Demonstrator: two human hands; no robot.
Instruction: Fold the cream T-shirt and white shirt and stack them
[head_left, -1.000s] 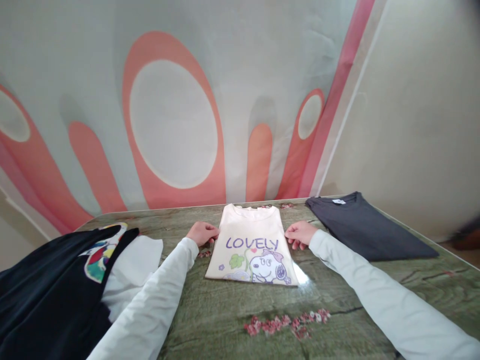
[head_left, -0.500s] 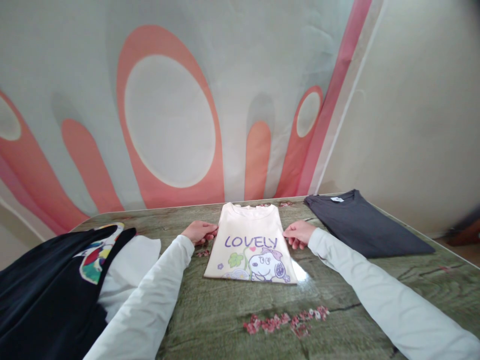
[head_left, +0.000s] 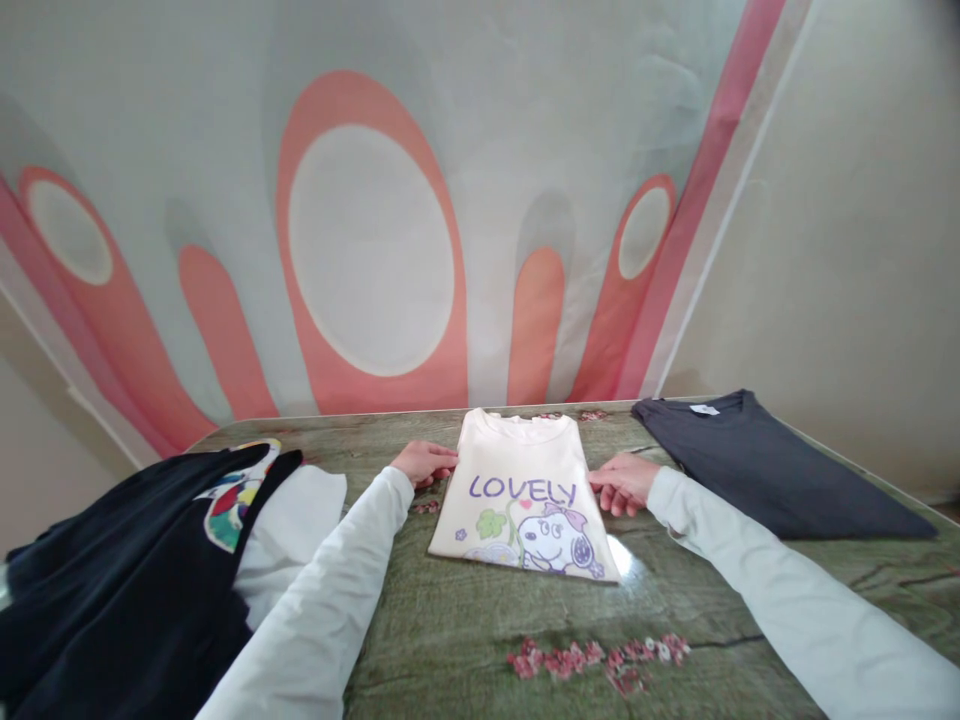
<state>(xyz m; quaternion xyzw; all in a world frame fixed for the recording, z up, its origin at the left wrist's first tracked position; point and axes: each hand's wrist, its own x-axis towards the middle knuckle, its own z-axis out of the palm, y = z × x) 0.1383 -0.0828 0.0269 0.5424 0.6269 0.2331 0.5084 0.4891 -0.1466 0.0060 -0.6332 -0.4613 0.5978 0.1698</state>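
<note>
A pale pink T-shirt [head_left: 525,460], folded into a neat panel, lies flat on the table with its collar at the far side. Purple "LOVELY" lettering and a cartoon dog print face up. My left hand [head_left: 425,463] pinches the shirt's left edge near the lettering. On the opposite edge, at about the same height, the fingers of my right hand [head_left: 624,482] are closed against the cloth. The fingertips under the edges are partly hidden.
To the right lies a folded dark grey T-shirt [head_left: 765,465]. Black clothing [head_left: 142,540] with a colourful print is heaped at the left, beside white cloth [head_left: 304,520]. The wood-patterned table [head_left: 420,640] meets a pink-and-grey patterned backdrop [head_left: 495,200] behind.
The whole view has shifted, so everything appears further right. Both hands stay at the edges of the pink T-shirt, which looks the same.
</note>
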